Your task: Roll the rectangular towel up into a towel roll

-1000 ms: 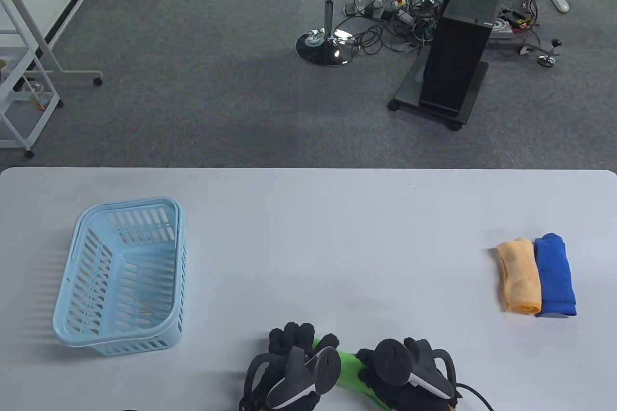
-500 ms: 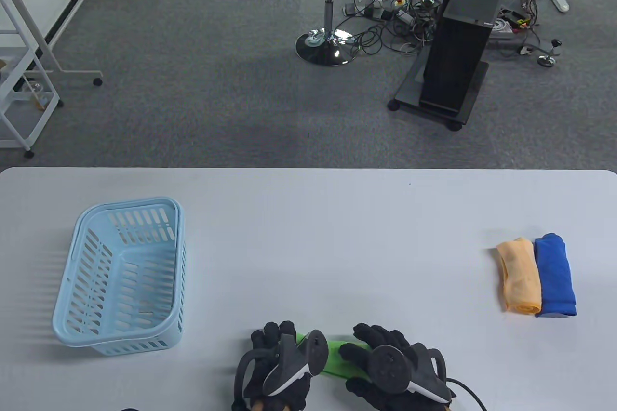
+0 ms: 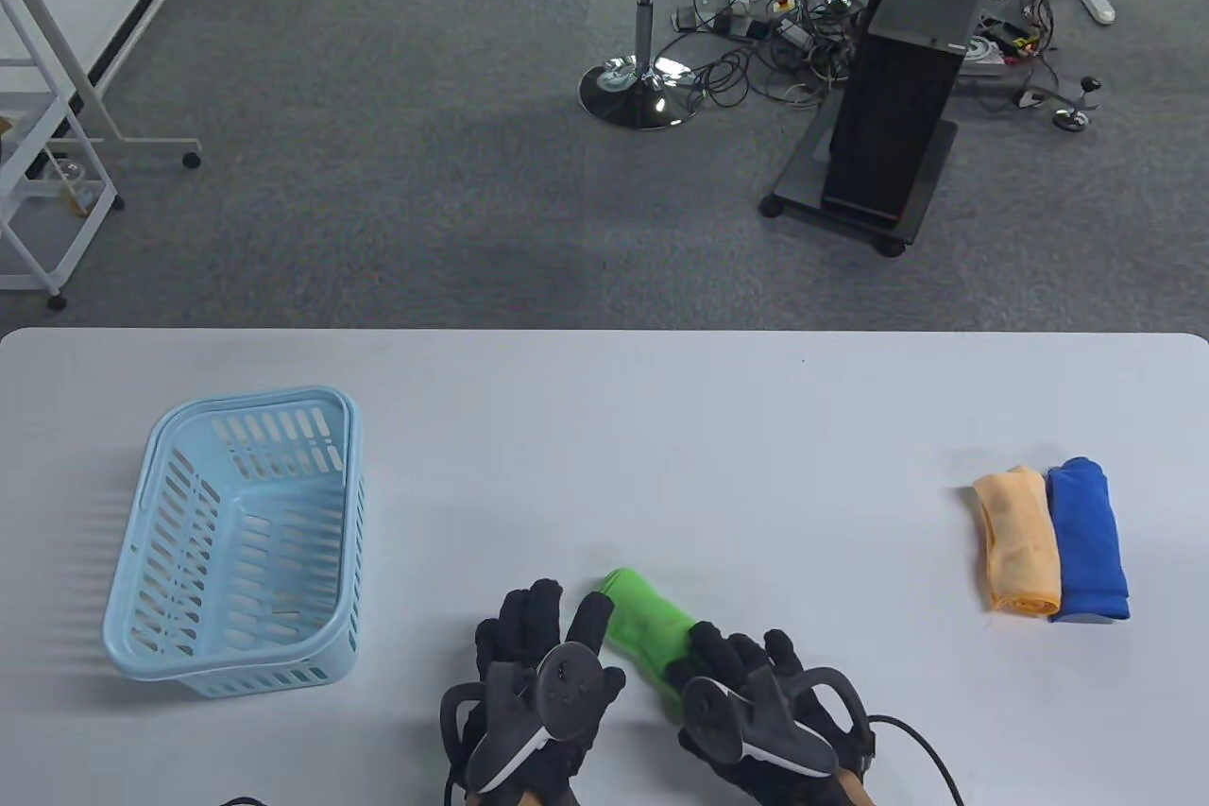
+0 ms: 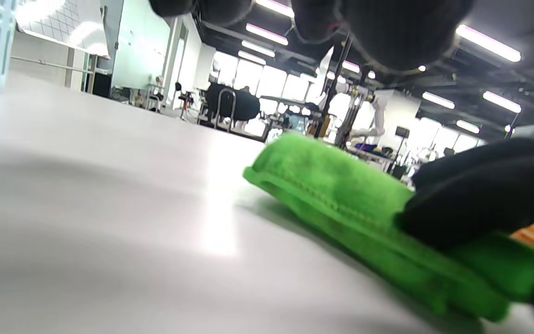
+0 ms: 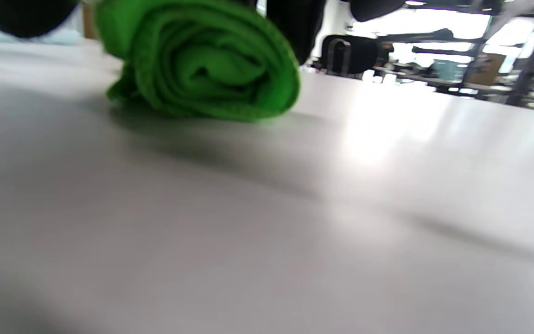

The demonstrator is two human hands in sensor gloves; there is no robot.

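A green towel (image 3: 645, 623), rolled into a tight cylinder, lies slanted on the white table (image 3: 661, 447) near the front edge. My left hand (image 3: 543, 626) lies flat beside the roll's left side with straight fingers, its rightmost finger against the roll. My right hand (image 3: 746, 664) rests its fingers over the roll's near end. The right wrist view faces the spiral end of the green towel (image 5: 202, 60), with dark fingers above and behind it. In the left wrist view a black finger (image 4: 480, 185) presses on the green towel (image 4: 336, 185).
A light blue slotted basket (image 3: 142, 504) stands at the table's left. An orange towel roll (image 3: 1018, 541) and a blue towel roll (image 3: 1088, 541) lie side by side at the right. An office chair and equipment stand on the floor beyond the table.
The green roll has travelled away from the table's front edge and turned from crosswise to slanted. Both hands uncurled, their fingers now stretched out, and more of the roll shows.
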